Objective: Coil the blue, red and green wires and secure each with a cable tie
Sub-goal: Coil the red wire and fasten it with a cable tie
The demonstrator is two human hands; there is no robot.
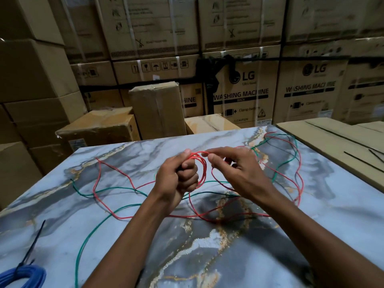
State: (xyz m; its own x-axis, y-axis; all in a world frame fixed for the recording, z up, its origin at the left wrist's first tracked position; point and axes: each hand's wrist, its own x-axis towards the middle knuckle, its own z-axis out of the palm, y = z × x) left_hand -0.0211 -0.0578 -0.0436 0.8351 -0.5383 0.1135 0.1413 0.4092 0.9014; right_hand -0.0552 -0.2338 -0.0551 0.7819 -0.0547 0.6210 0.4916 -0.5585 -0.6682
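Gripping a small coil of red wire (201,170), the left hand (176,179) is closed in a fist near the centre of the marbled table (228,256), thumb and curled fingers clamped on the loops. The right hand (234,171), just beside it at 3 o'clock, pinches the red strand at the top of the coil between thumb and forefinger; the other fingers are loosely bent.

The uncoiled length of the red wire lies across the table, running out toward 9 o'clock and toward 2 o'clock. The green wire (91,235) lies loose, crossing the red wire in several places and trailing from 7 o'clock to 2 o'clock.

The blue wire (31,273) sits at 8 o'clock at the table's near edge, already coiled, with 1 black cable tie (33,244) around it, tail pointing up-table.

More black cable ties (361,161) lie on flat cardboard (332,142) at 2 o'clock. Stacked cartons (243,94) fill the background at 12 o'clock.
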